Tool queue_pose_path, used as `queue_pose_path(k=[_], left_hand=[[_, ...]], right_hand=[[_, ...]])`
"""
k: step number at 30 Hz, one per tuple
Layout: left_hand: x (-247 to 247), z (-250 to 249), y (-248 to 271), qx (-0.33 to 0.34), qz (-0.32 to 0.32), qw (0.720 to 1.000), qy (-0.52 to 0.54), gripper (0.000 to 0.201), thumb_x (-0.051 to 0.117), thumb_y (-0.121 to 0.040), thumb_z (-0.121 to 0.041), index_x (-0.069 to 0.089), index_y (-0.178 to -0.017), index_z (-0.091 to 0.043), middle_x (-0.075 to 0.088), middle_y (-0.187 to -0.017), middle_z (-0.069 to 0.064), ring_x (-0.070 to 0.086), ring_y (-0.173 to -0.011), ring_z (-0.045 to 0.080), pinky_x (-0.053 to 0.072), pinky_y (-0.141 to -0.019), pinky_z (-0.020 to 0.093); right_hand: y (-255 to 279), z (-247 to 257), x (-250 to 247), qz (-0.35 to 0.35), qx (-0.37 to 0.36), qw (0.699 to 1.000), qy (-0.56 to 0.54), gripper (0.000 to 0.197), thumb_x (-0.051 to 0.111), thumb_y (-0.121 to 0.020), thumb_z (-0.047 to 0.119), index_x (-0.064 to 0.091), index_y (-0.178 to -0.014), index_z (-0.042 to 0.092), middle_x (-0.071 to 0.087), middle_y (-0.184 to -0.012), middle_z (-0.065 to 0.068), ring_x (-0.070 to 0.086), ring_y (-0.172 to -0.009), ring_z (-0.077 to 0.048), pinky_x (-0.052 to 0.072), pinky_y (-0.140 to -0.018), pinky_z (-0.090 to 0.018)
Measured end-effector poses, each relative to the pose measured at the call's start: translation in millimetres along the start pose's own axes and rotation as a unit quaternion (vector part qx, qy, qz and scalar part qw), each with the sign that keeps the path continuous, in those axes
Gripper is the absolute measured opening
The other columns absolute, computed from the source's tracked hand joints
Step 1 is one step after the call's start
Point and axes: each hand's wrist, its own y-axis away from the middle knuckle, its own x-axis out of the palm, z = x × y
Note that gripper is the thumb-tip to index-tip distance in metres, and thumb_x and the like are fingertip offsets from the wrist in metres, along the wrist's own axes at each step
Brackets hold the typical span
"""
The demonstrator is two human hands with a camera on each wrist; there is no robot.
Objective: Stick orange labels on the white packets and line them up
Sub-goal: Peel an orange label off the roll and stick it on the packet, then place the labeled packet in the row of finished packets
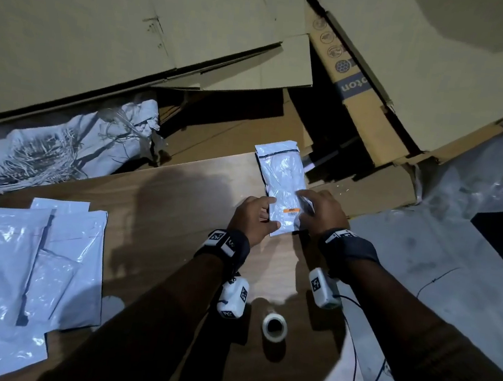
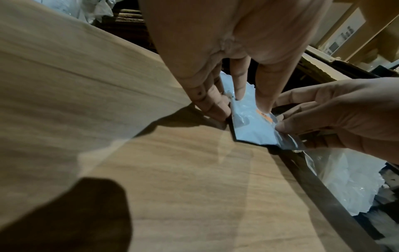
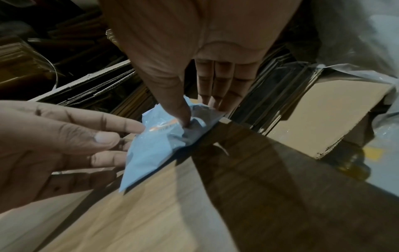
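Observation:
A white packet point(image 1: 281, 178) lies lengthwise at the far right corner of the wooden table point(image 1: 162, 211). It bears an orange label point(image 1: 292, 210) with a barcode near its near end. My left hand point(image 1: 267, 216) holds the packet's left edge, fingers at the edge and thumb on top. My right hand point(image 1: 304, 203) pinches the right edge. In the right wrist view its thumb presses the packet point(image 3: 155, 150) just beside the label point(image 3: 164, 127), with the fingers behind the edge. The left wrist view shows my left thumb touching the label point(image 2: 264, 115).
A loose pile of white packets point(image 1: 23, 257) covers the table's left side. A tape roll point(image 1: 274, 326) stands near the front between my forearms. Flattened cardboard boxes point(image 1: 364, 115) lie beyond the table. There is a woven sack point(image 1: 59, 147) at the left and clear plastic point(image 1: 500, 164) at the right.

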Motion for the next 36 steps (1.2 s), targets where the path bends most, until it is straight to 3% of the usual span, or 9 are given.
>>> queue_pose_path(k=[3,9,13,17,21,24,27,29,36], left_hand=[[-3.3,0.5,-0.6,0.01,0.006,1.0,-0.021,0.053,0.081,-0.083,-0.014,0.064,-0.134,-0.016,0.059,-0.116,0.006,0.065,-0.093,0.016,0.055,-0.093,0.032],[-15.8,-1.0,9.0,0.031,-0.004,0.999,-0.03,0.044,0.08,-0.086,-0.019,0.067,-0.127,-0.021,0.058,-0.121,0.006,0.069,-0.097,0.018,0.055,-0.091,0.031],[-29.8,-1.7,37.2,0.043,-0.052,0.997,0.032,0.032,0.08,-0.087,-0.021,0.07,-0.117,-0.022,0.063,-0.119,-0.003,0.068,-0.094,0.009,0.052,-0.082,0.017],[-51.6,0.6,77.5,0.057,-0.071,0.992,0.088,0.025,0.077,-0.09,-0.015,0.071,-0.114,-0.019,0.066,-0.12,-0.006,0.066,-0.093,-0.002,0.049,-0.079,0.012],[-79.3,12.4,126.5,0.09,-0.08,0.988,0.094,0.021,0.074,-0.093,-0.016,0.071,-0.114,-0.017,0.067,-0.12,-0.004,0.069,-0.098,0.005,0.053,-0.079,0.019],[-103.4,32.8,168.3,0.096,-0.093,0.988,0.074,0.02,0.073,-0.093,-0.02,0.072,-0.113,-0.018,0.066,-0.118,-0.004,0.068,-0.098,0.006,0.055,-0.078,0.021],[-126.8,58.4,208.4,0.095,-0.127,0.983,0.09,0.026,0.073,-0.09,-0.03,0.072,-0.113,-0.019,0.066,-0.116,-0.006,0.07,-0.098,0.009,0.057,-0.079,0.026],[-147.5,77.3,238.0,0.081,-0.148,0.981,0.092,0.025,0.074,-0.091,-0.027,0.072,-0.115,-0.018,0.067,-0.116,-0.005,0.069,-0.099,0.006,0.056,-0.079,0.022],[-222.8,161.8,321.9,0.047,-0.205,0.972,0.107,0.031,0.07,-0.086,-0.034,0.072,-0.112,-0.019,0.071,-0.114,-0.005,0.068,-0.1,0.001,0.05,-0.078,0.014]], right_hand=[[0.4,0.2,-2.3,0.005,0.004,1.0,0.005,0.061,0.072,-0.079,0.009,0.063,-0.137,0.026,0.057,-0.121,-0.014,0.06,-0.109,-0.034,0.05,-0.088,-0.034],[19.2,10.5,-12.0,-0.044,0.01,0.999,-0.022,0.052,0.07,-0.085,0.022,0.063,-0.136,0.028,0.054,-0.122,-0.01,0.059,-0.11,-0.031,0.05,-0.089,-0.036],[50.7,34.7,-27.2,-0.057,-0.016,0.997,-0.058,0.033,0.073,-0.088,0.034,0.07,-0.119,0.027,0.062,-0.114,-0.001,0.065,-0.095,-0.02,0.053,-0.082,-0.034],[90.0,66.9,-42.4,-0.007,-0.02,0.998,-0.051,0.023,0.072,-0.086,0.045,0.072,-0.105,0.033,0.07,-0.1,0.011,0.067,-0.085,-0.013,0.056,-0.08,-0.036],[124.8,105.6,-41.6,0.045,-0.043,0.997,-0.042,0.022,0.071,-0.087,0.047,0.07,-0.105,0.034,0.071,-0.099,0.012,0.066,-0.085,-0.01,0.054,-0.079,-0.032],[150.5,139.5,-19.8,0.08,-0.065,0.993,-0.05,0.022,0.071,-0.086,0.049,0.07,-0.102,0.034,0.071,-0.097,0.013,0.067,-0.083,-0.01,0.054,-0.079,-0.033],[173.2,170.1,12.5,0.096,-0.082,0.989,-0.072,0.036,0.065,-0.073,0.063,0.069,-0.095,0.035,0.072,-0.092,0.013,0.068,-0.078,-0.011,0.057,-0.08,-0.038],[190.1,193.0,41.3,0.108,-0.093,0.986,-0.086,0.04,0.06,-0.067,0.066,0.07,-0.091,0.035,0.073,-0.09,0.012,0.07,-0.079,-0.012,0.058,-0.081,-0.04],[241.1,276.3,145.5,0.152,-0.089,0.979,-0.105,0.032,0.066,-0.072,0.058,0.07,-0.084,0.029,0.073,-0.088,0.012,0.068,-0.086,-0.014,0.054,-0.08,-0.032]])
